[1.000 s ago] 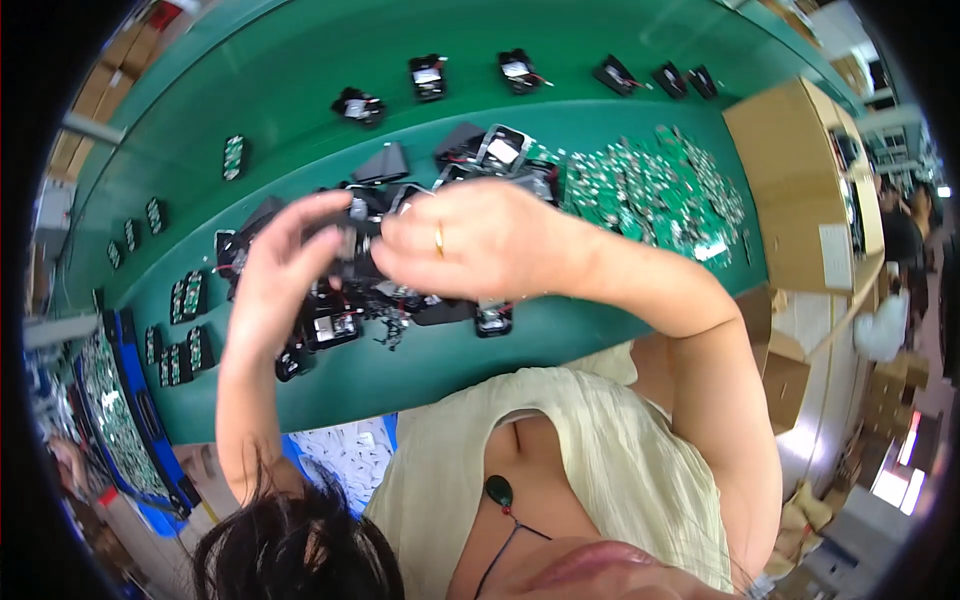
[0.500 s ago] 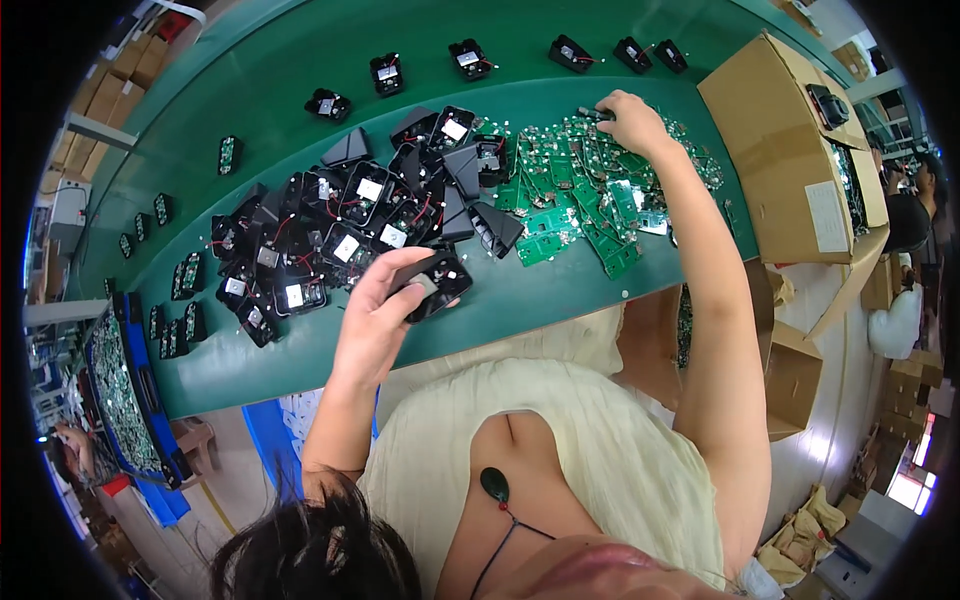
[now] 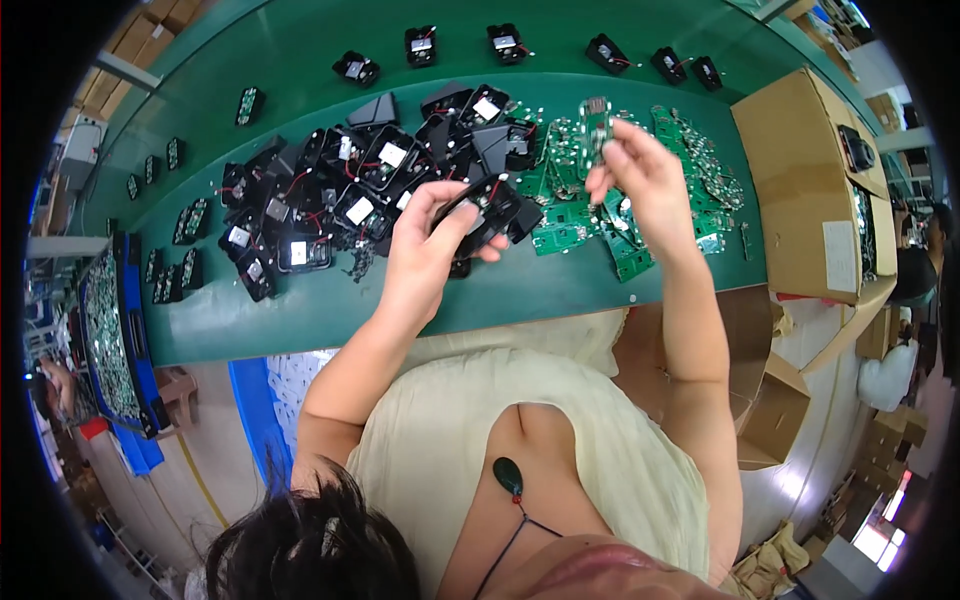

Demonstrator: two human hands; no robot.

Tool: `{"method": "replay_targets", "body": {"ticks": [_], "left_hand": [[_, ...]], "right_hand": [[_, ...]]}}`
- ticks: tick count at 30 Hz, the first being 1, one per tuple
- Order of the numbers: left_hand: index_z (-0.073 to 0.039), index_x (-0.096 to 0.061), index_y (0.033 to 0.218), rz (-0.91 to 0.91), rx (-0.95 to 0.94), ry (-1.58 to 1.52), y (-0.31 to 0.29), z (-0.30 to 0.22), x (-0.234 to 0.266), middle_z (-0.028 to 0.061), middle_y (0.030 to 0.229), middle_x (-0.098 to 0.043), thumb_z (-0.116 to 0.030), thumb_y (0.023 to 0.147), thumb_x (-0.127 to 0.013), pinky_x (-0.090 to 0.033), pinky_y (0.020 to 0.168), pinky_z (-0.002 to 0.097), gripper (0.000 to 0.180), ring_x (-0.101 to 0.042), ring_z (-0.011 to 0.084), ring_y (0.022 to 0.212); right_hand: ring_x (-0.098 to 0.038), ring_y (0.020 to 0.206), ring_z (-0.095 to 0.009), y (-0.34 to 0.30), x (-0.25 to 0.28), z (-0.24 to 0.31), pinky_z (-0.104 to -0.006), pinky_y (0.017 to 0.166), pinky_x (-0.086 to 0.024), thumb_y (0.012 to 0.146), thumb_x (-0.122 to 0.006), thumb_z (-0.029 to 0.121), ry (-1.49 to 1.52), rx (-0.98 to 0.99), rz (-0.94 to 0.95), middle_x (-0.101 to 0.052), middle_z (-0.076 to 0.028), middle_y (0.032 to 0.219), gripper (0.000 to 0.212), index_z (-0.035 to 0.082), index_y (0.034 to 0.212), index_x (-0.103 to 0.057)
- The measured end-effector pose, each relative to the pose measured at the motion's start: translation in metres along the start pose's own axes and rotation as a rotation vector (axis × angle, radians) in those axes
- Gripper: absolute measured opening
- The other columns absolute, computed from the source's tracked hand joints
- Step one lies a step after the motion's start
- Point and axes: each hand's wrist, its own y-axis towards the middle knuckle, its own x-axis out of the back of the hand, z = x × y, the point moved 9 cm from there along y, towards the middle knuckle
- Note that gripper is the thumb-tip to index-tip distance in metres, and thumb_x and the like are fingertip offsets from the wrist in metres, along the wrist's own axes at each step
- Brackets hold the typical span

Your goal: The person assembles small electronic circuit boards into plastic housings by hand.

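Note:
My left hand (image 3: pixel 425 245) is closed round a black plastic housing (image 3: pixel 488 222), its hollow side turned up and the thumb pressed inside. To the right, my right hand (image 3: pixel 645 185) pinches a green circuit board (image 3: pixel 595 130) upright above the workbench. Under and around that hand lies a spread pile of green circuit boards (image 3: pixel 560 235). Left of it, next to my left hand, is a heap of black housings (image 3: pixel 385 160), several with a white or silver block and red wires inside.
Black housings (image 3: pixel 420 45) stand spaced along the green strip behind the bench (image 3: pixel 400 325). At the right end leans an open cardboard box (image 3: pixel 795 200). A blue-edged tray of boards (image 3: pixel 115 330) is at the far left. Below the bench sits a blue bin (image 3: pixel 250 410).
My right hand has lifted a circuit board off the pile and drawn it nearer. My left hand, still holding the housing, has moved right and slightly up. The head view has shifted.

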Motion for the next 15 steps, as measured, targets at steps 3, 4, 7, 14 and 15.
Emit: {"method": "replay_targets", "body": {"ticks": [3, 4, 7, 14, 15], "left_hand": [[0.001, -0.044, 0.102, -0.027, -0.049, -0.014, 0.004, -0.002, 0.000, 0.0138, 0.093, -0.058, -0.003, 0.086, -0.049, -0.052, 0.056, 0.0267, 0.017, -0.062, 0.0184, 0.068], [0.001, -0.044, 0.102, -0.026, -0.067, 0.008, 0.004, -0.004, -0.001, 0.0136, 0.093, -0.058, -0.002, 0.086, -0.049, -0.053, 0.056, 0.0264, 0.017, -0.062, 0.0181, 0.068], [0.001, -0.044, 0.101, -0.017, -0.091, 0.022, 0.006, -0.003, 0.000, 0.0132, 0.093, -0.057, -0.001, 0.086, -0.049, -0.053, 0.056, 0.0251, 0.016, -0.062, 0.0168, 0.069], [0.002, -0.043, 0.100, -0.014, -0.099, 0.027, 0.002, -0.007, 0.000, 0.0134, 0.093, -0.057, 0.000, 0.086, -0.048, -0.053, 0.057, 0.0260, 0.016, -0.061, 0.0170, 0.070], [0.002, -0.043, 0.100, -0.018, -0.099, 0.028, 0.002, -0.006, 0.000, 0.0134, 0.093, -0.057, 0.000, 0.086, -0.048, -0.053, 0.057, 0.0261, 0.016, -0.061, 0.0169, 0.070]], "right_hand": [[-0.058, 0.055, -0.014, -0.031, -0.030, 0.010, -0.0232, 0.050, -0.048, 0.089, -0.048, 0.006, 0.166, -0.029, 0.094, -0.058, -0.010, 0.070, 0.028, -0.006, 0.113, -0.046], [-0.058, 0.054, -0.015, -0.037, -0.038, 0.012, -0.0242, 0.048, -0.048, 0.088, -0.049, 0.004, 0.247, -0.055, 0.098, -0.057, -0.011, 0.071, 0.025, -0.006, 0.111, -0.045], [-0.059, 0.054, -0.017, -0.045, -0.055, 0.014, -0.0260, 0.043, -0.049, 0.086, -0.050, 0.000, 0.400, -0.091, 0.103, -0.057, -0.011, 0.073, 0.019, -0.004, 0.104, -0.043], [-0.060, 0.056, -0.017, -0.040, -0.067, 0.016, -0.0258, 0.046, -0.051, 0.087, -0.050, 0.002, 0.387, -0.069, 0.120, -0.058, -0.012, 0.074, 0.020, -0.003, 0.105, -0.043], [-0.060, 0.056, -0.017, -0.040, -0.068, 0.015, -0.0256, 0.046, -0.051, 0.087, -0.050, 0.002, 0.389, -0.070, 0.136, -0.058, -0.012, 0.074, 0.020, -0.003, 0.105, -0.043]]}}
